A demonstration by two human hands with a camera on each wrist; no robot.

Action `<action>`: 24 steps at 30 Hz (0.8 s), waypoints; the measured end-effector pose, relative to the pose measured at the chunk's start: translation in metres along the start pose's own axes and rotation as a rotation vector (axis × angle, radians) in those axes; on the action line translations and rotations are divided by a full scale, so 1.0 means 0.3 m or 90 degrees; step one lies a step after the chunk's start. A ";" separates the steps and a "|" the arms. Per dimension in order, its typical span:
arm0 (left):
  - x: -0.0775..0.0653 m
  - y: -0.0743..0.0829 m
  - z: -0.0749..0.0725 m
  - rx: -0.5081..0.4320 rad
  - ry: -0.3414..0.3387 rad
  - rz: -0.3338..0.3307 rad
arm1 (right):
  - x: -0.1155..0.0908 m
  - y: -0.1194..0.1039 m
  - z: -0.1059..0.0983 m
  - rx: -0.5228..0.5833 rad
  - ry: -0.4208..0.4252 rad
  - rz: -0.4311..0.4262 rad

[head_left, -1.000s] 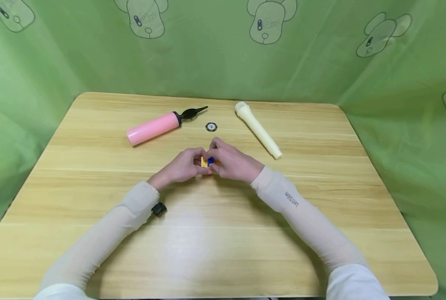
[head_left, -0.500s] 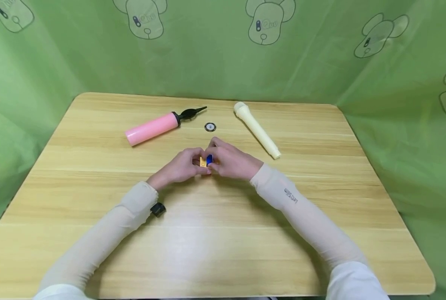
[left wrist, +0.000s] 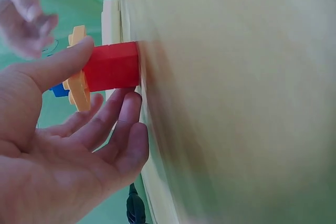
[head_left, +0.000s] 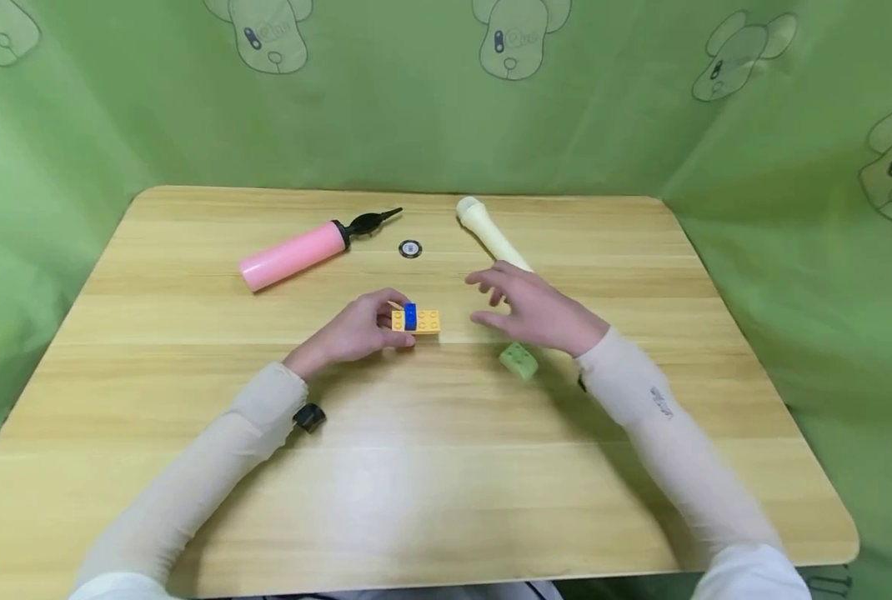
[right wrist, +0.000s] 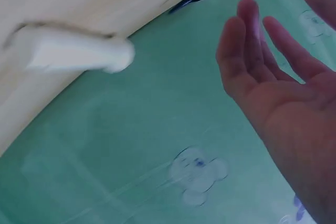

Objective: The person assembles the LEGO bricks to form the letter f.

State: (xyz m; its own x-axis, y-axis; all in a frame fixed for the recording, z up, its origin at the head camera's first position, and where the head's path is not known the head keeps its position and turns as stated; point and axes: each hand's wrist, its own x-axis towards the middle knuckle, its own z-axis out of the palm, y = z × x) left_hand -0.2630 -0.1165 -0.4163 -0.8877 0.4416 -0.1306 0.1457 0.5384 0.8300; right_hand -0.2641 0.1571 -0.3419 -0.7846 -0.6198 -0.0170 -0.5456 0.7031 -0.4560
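My left hand [head_left: 356,329] grips a small stack of toy building bricks between thumb and fingers. In the head view a studded yellow brick [head_left: 428,322] carries a blue brick [head_left: 411,317] across it, left of its middle. The left wrist view shows a red brick [left wrist: 113,66] beneath the yellow one, its lower end at or close to the tabletop. Apart from the stack, my right hand [head_left: 539,308] hovers to its right, fingers spread and holding nothing. Just below that hand in the head view lies a light green brick [head_left: 519,361] on the table.
A pink hand pump [head_left: 296,256] with a black nozzle lies at the back left. Beside it is a round black-and-white chip [head_left: 410,249]. The cream toy microphone [head_left: 494,237] is partly behind my right hand. Green curtains surround the wooden table [head_left: 416,500].
My right hand has let go of the stack and moved right, baring the blue and yellow bricks. The green brick has come into sight. My left hand keeps its hold.
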 end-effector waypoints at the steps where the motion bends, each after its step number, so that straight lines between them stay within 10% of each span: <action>1: -0.001 -0.002 -0.002 0.000 -0.001 -0.001 | -0.020 0.016 -0.005 0.003 0.001 0.009; 13: -0.008 -0.002 0.000 -0.021 -0.013 0.014 | -0.180 0.110 0.118 0.012 -0.075 0.194; 24: -0.018 -0.004 -0.001 -0.021 -0.001 0.015 | -0.179 0.117 0.130 -0.059 -0.047 0.165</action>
State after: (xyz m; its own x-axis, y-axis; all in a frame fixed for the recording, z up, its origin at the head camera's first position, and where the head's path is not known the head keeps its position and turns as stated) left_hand -0.2583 -0.1198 -0.4164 -0.8836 0.4546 -0.1123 0.1517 0.5046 0.8499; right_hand -0.2296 0.2013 -0.3918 -0.8795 -0.4370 -0.1884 -0.3574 0.8679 -0.3449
